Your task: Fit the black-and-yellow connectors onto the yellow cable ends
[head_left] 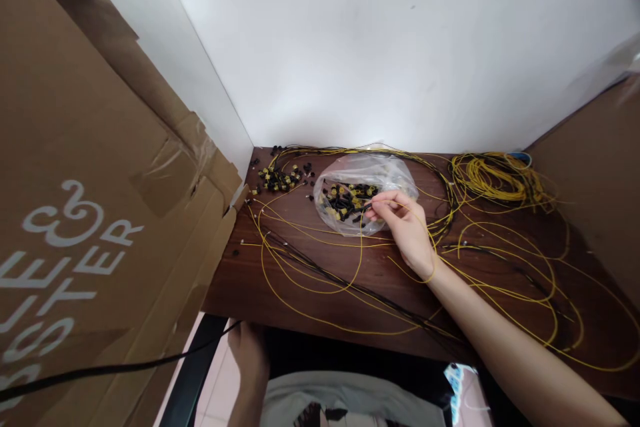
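My right hand (406, 227) reaches over the dark wooden table (320, 280) to a clear plastic bag (365, 187) filled with small black and yellow connector parts. Its fingertips pinch the end of a thin yellow cable (350, 273) at the bag's right edge. The cable loops down and left across the table. My left hand (249, 353) hangs low under the table's front edge, fingers curled, and I cannot tell whether it holds anything.
A loose pile of black and yellow parts (280, 179) lies left of the bag. A coiled bundle of yellow cables (495, 177) sits at the back right. A big cardboard box (90, 213) stands on the left; white walls behind.
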The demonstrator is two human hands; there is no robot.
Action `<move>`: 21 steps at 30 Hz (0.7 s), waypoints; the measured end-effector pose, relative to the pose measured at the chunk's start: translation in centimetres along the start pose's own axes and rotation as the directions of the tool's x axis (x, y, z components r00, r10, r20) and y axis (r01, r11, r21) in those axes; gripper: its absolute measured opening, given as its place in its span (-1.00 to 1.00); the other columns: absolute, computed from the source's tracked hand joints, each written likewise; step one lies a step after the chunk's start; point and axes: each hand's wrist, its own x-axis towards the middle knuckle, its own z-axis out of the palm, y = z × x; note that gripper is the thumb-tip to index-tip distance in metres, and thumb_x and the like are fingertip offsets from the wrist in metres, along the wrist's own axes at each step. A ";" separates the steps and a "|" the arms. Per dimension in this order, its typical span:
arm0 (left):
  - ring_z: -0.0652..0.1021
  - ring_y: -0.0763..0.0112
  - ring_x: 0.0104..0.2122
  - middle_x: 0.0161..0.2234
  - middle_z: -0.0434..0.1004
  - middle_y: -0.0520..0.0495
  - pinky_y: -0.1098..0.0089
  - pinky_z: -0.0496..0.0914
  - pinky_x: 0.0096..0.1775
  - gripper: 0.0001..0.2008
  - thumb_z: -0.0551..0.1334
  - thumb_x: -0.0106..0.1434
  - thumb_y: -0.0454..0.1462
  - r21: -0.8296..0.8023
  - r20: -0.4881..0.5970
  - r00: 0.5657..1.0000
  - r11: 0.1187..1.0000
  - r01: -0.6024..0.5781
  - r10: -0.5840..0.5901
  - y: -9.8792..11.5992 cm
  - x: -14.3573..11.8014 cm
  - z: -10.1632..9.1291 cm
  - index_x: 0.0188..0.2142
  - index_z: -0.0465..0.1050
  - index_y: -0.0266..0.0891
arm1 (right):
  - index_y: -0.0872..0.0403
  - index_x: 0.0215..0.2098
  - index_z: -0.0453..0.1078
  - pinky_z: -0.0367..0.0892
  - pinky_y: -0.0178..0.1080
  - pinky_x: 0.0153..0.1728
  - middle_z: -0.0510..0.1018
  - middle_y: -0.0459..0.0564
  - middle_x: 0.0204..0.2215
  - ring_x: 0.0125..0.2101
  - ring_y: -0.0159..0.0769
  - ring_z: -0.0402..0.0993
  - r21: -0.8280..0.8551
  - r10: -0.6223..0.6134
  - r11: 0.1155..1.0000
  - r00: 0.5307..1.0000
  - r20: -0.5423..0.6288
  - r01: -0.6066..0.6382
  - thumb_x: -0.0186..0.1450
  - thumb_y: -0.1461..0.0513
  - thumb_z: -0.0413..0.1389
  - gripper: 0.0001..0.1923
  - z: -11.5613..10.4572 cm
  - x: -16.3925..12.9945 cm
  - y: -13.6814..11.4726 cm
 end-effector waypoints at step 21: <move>0.48 0.15 -0.24 -0.48 0.41 -0.03 0.13 0.39 -0.12 -0.89 0.21 0.04 -0.25 0.426 -0.212 0.896 0.862 -0.274 0.390 3.6 2.5 -1.3 -0.49 0.30 -0.24 | 0.07 -0.36 0.38 0.36 -0.29 -0.36 0.49 -0.10 -0.47 -0.47 -0.40 0.47 -0.063 0.024 0.998 0.997 0.078 -0.019 0.14 0.16 0.19 -0.84 0.5 -0.7 -0.3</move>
